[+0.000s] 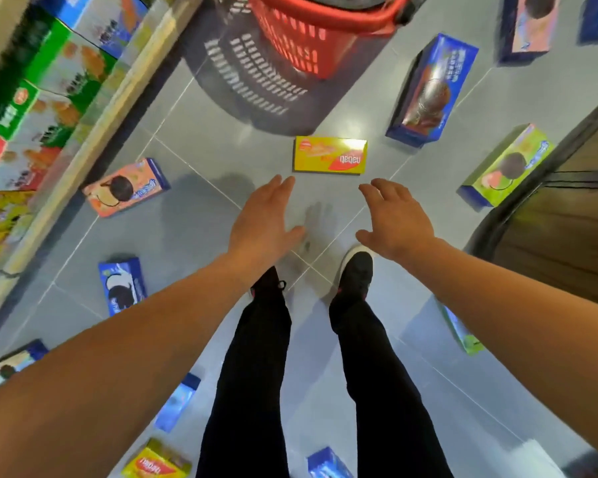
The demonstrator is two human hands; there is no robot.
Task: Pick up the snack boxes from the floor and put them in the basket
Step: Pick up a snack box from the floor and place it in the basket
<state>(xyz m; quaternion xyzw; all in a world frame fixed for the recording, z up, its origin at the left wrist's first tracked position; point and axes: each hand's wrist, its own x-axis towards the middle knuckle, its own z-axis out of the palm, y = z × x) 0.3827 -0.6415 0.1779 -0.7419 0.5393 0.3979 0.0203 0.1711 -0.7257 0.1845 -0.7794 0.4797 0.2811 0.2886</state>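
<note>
A flat yellow snack box [329, 155] lies on the grey tiled floor straight ahead. My left hand [265, 219] and my right hand [396, 217] hover above the floor just short of it, both with fingers spread and holding nothing. The red plastic basket [301, 43] stands beyond the yellow box at the top of the view. Several other boxes lie scattered around: an orange one [126, 188] at left, a blue one [122, 286] lower left, a large blue one [428, 93] and a green one [508, 165] at right.
A shelf [94, 125] stacked with green, red and blue boxes runs along the left. A dark wooden unit [560, 229] stands at right. My legs and black shoes [356, 274] are below the hands. More boxes lie behind my feet, such as a yellow one [157, 462].
</note>
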